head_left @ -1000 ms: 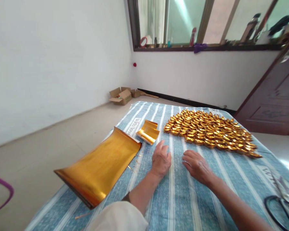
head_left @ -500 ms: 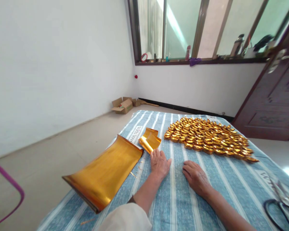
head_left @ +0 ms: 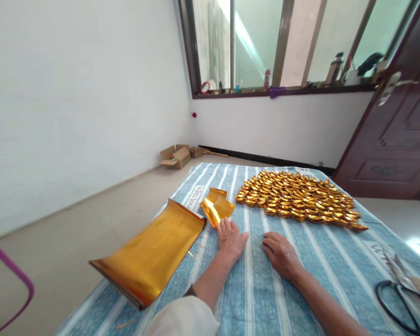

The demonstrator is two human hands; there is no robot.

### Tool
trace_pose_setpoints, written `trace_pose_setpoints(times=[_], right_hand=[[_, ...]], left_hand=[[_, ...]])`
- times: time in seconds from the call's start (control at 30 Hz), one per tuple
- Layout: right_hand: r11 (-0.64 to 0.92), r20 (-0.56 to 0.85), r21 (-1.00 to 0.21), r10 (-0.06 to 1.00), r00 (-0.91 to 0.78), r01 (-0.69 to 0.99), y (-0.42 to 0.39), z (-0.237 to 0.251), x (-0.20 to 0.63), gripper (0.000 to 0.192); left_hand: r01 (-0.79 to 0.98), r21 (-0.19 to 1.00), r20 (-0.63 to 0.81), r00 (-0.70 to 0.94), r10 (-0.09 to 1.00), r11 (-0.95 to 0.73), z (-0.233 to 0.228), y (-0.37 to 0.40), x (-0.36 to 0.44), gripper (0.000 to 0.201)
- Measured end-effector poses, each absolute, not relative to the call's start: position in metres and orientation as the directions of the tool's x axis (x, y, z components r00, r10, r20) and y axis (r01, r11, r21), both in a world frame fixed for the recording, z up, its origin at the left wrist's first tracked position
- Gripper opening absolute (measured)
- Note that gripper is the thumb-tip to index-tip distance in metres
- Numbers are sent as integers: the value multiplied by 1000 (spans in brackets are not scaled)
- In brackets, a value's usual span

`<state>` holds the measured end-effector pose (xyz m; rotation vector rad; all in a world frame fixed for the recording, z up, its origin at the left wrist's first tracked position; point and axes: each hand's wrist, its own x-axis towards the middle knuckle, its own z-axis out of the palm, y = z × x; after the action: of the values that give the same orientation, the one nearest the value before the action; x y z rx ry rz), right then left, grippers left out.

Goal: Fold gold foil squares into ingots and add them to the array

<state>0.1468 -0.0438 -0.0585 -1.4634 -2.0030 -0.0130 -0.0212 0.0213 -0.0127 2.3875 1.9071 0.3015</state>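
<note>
My right hand (head_left: 282, 254) lies flat & open, holding nothing, mid-frame on the striped surface (head_left: 301, 289). My left hand (head_left: 231, 237) is open too, fingertips touching the small gold sheets (head_left: 217, 208). Big gold sheet stack (head_left: 150, 252) at lower left isn't folded yet. Lots of folded gold pieces (head_left: 297, 199) done, upper right.
</note>
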Motion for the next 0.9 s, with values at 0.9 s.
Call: trace_pose_setpoints(times=[0.9], right_hand=[[52, 227, -845, 936, 269, 532, -36, -40, 168, 31]], left_hand=[[875, 450, 32, 182, 983, -177, 20, -1, -37, 26]])
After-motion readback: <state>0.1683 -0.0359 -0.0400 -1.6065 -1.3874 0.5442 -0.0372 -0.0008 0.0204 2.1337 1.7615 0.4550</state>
